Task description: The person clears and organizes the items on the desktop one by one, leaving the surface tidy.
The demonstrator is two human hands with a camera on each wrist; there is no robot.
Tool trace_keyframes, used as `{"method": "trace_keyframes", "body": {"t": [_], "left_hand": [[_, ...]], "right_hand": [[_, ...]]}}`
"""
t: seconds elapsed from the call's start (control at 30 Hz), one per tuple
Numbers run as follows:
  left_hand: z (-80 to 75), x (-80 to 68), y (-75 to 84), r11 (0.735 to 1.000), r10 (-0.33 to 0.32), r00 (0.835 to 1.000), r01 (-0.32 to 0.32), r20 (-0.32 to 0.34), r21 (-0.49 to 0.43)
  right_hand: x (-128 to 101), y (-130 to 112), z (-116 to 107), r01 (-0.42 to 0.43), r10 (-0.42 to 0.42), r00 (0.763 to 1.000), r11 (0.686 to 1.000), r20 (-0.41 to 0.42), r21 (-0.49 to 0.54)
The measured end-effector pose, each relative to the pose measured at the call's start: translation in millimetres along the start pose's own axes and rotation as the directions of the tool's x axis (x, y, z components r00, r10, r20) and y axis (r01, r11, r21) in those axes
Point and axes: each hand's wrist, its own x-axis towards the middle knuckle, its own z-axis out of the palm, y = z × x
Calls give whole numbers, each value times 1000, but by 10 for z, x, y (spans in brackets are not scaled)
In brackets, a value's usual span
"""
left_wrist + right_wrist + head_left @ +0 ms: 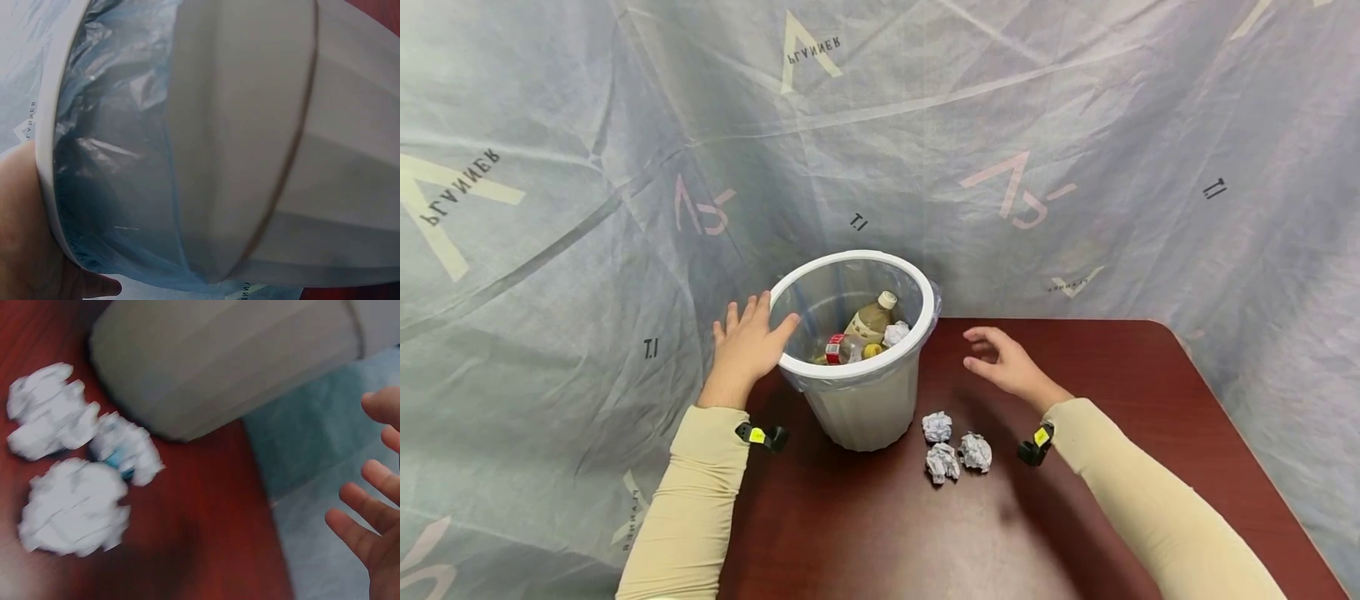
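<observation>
While I watch from my station, the biggest thing in view is the grey sheeting (1075, 125), a thin creased fabric with faint printed letters, hanging as a backdrop behind and to both sides. Below it lies the desk (1112, 400), a dark red-brown top with a smooth, slightly glossy face and a rounded far corner.

On the desk's far left part stands the bin (863, 408), a white plastic bucket with faceted, tapering walls and a thick round rim. A thin bluish translucent liner (119, 187) is folded over that rim and hangs crinkled down the outside. Inside I see a bottle (871, 319) of tan liquid with a pale cap, a red-labelled can (837, 348), something yellow, and a crumpled white paper.

My left hand (747, 346) rests against the bin's left rim, fingers straight and spread, thumb lying at the rim's edge; the grip is flat on it, not curled round.

My right hand (1003, 360) hovers over the desk to the right of the bin, touching nothing, fingers loosely bent and parted, the grip empty.

Three paper balls (957, 448), white and tightly crumpled, lie close together on the desk just in front of the bin's base, to its right.
</observation>
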Motion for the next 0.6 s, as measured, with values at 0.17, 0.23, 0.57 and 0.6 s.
{"method": "trace_keyframes", "body": {"t": [0.17, 0.23, 0.57, 0.6], "left_hand": [[-2, 6, -14, 1000, -1, 1000, 1, -4, 2], [0, 10, -17, 1000, 0, 1000, -1, -4, -1], [9, 3, -10, 1000, -2, 1000, 2, -14, -12], [10, 1, -8, 1000, -2, 1000, 2, -15, -12]], "right_hand": [[-221, 266, 124, 11, -10, 999, 1000, 47, -10], [-290, 447, 176, 9, -7, 998, 1000, 62, -28], [-571, 834, 331, -53, 47, 985, 998, 165, 27], [-597, 854, 342, -55, 49, 983, 998, 175, 31]]}}
